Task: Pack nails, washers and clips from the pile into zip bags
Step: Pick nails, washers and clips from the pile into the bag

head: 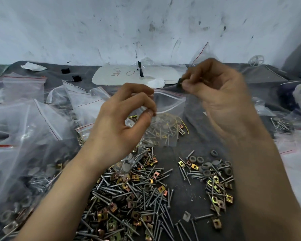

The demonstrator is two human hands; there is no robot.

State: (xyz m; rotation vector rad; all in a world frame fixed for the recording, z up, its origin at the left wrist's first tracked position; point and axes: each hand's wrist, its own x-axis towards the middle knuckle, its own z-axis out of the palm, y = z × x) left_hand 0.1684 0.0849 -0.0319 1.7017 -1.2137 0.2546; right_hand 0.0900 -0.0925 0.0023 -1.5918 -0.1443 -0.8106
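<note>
My left hand pinches the near lip of a clear zip bag and holds it up with its mouth spread wide. Nails, clips and washers lie in the bag's bottom. My right hand is raised over the bag's far edge and pinches a small dark washer between thumb and fingertips. Below both hands a big pile of nails and brass clips covers the dark table. A smaller heap of grey washers, clips and nails lies to its right.
Several filled zip bags crowd the left side, and more bags lie on the right. A white plate-like sheet sits at the back near the scuffed wall. Two small black blocks lie at the back left.
</note>
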